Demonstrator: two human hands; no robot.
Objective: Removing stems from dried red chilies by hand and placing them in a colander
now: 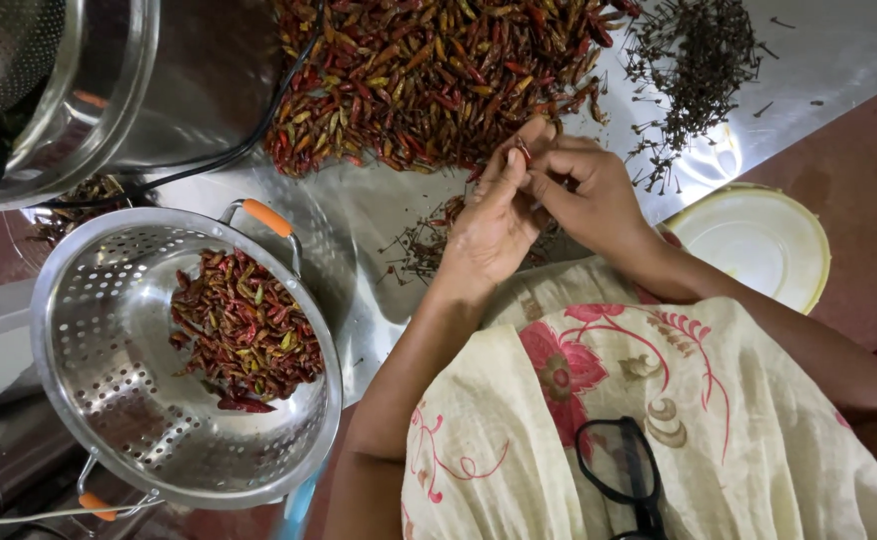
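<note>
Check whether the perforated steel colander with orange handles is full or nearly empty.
Partly filled: the perforated steel colander with orange handles holds a modest heap of dried red chillies; much bare perforated metal shows around it.

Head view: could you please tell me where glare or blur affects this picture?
Head view: bright glare on the steel sheet by the stem pile; soft sheen inside the colander; both hands and the chilli heap look sharp; the big pot at the top-left edge looks curved by the lens.
</note>
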